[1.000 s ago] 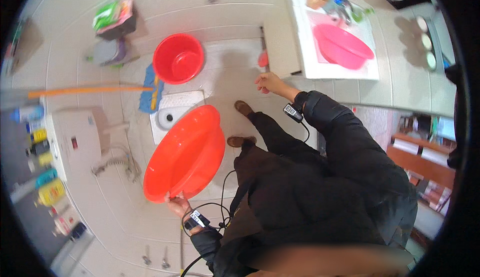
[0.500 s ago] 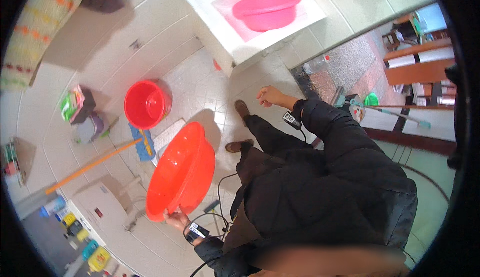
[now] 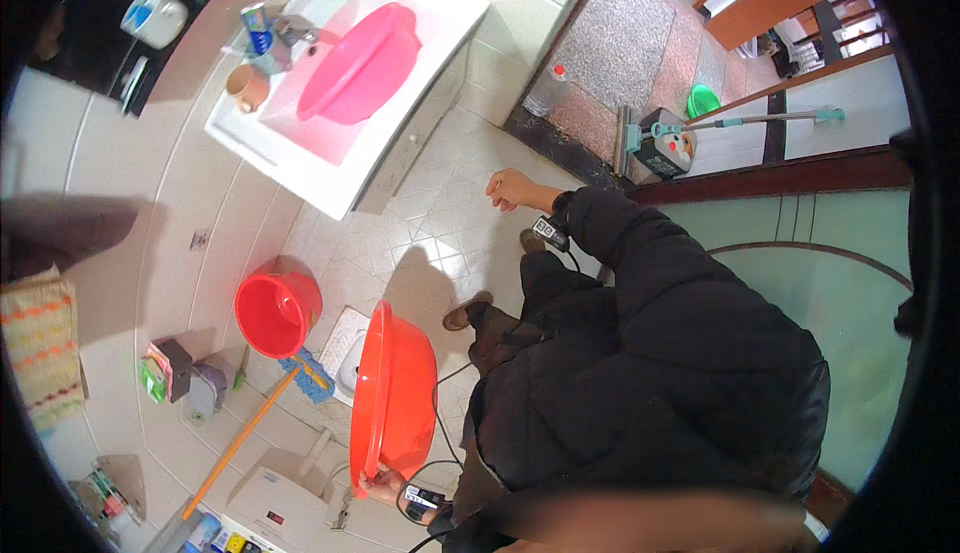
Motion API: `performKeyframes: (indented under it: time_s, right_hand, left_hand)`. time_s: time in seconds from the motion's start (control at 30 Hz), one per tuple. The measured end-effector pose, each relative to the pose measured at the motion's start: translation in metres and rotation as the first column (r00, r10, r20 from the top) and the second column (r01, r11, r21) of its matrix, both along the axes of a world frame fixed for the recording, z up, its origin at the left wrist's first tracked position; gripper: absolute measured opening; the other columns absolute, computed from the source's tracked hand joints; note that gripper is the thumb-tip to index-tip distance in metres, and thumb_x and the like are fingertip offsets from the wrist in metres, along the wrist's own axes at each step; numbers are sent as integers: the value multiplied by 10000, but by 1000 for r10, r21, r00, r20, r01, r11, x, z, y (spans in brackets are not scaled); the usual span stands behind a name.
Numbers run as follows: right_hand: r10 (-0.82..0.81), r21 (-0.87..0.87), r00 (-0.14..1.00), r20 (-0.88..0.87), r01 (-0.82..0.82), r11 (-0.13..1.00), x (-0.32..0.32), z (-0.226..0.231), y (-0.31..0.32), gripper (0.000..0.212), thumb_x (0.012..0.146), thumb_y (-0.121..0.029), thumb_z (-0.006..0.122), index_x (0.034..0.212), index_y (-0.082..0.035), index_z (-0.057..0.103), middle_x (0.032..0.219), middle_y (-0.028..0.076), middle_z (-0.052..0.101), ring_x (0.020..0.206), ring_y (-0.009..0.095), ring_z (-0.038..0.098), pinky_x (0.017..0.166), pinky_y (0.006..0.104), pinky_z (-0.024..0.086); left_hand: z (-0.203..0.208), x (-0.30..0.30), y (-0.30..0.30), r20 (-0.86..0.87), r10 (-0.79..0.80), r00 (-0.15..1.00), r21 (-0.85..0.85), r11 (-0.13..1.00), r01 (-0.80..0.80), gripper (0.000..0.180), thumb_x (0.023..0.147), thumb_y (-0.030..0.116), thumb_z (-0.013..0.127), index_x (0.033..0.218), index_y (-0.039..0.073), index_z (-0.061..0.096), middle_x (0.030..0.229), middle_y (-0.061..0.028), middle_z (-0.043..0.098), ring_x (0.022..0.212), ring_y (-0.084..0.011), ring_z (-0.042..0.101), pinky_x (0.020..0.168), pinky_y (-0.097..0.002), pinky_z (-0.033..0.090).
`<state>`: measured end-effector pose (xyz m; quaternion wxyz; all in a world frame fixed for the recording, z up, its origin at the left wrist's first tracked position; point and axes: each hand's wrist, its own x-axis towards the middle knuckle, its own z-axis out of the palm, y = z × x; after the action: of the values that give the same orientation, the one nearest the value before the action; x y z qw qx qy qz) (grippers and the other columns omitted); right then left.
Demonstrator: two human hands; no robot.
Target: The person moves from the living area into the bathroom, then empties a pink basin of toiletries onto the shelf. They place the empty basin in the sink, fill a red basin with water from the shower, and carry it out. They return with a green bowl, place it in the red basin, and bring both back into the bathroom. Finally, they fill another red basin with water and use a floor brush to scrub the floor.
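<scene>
The largest thing is the white sink unit point(image 3: 445, 3), against the wall and well apart from both hands. Next comes the large orange-red basin point(image 3: 408, 393), which is at the person's left side, tilted nearly on its edge, with its hollow facing left. It covers part of the squat toilet point(image 3: 345, 351) from view; whether it touches the floor cannot be told. Beyond it are the mop point(image 3: 245, 438), with its blue head on the floor, and the red bucket point(image 3: 270, 315).

The left hand point(image 3: 384, 485) grips the lower rim of the basin, closed narrowly around the plastic; the fingers behind it are not clearly seen. The right hand point(image 3: 512, 191) is away from it, fingers loosely bent, with nothing visible in them.

For a wide basin held at one point, a firm pinch and a steady wrist seem wise, because the far rim can swing toward the bucket or mop. The thin black cable point(image 3: 437, 408) passes just before the basin, so it should be kept free from the rim.
</scene>
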<state>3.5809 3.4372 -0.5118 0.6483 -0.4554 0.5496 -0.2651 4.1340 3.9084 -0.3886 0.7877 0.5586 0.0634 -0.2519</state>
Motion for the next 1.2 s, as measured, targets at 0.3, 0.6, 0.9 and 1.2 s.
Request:
performKeyframes:
  time_s: [0.3, 0.6, 0.9, 1.2]
  right_hand:
    - [-103, 93, 992, 73, 96, 991, -192, -51, -42, 182, 791, -114, 613, 953, -55, 672, 733, 92, 681, 546, 202, 642, 459, 340, 526]
    - [-432, 126, 899, -67, 437, 890, -332, -71, 13, 151, 763, -93, 630, 897, -37, 670, 693, 101, 663, 542, 198, 639, 472, 342, 531]
    - [-536, 91, 842, -55, 539, 837, -393, -65, 79, 174, 771, -57, 618, 938, -21, 654, 722, 101, 660, 547, 179, 631, 472, 314, 511]
    - [-683, 52, 725, 92, 681, 730, -447, -59, 97, 174, 831, -134, 575, 946, -26, 648, 735, 88, 670, 541, 176, 624, 459, 293, 505]
  left_hand:
    - [17, -145, -73, 68, -1, 998, 116, 993, -6, 139, 809, 152, 638, 827, 17, 609, 833, -95, 641, 738, -236, 625, 654, -336, 554]
    - [14, -209, -176, -56, -239, 969, 59, 968, 243, 144, 782, 125, 672, 854, 20, 605, 906, -116, 673, 801, -222, 645, 697, -325, 560]
    - [23, -305, -267, -133, -585, 800, -4, 808, 590, 248, 809, 63, 629, 1034, -42, 618, 1087, -135, 668, 967, -243, 648, 882, -346, 539]
    - [35, -345, -328, -99, -727, 679, -11, 684, 730, 145, 868, 78, 582, 975, -18, 601, 1064, -134, 668, 999, -230, 640, 855, -365, 538]
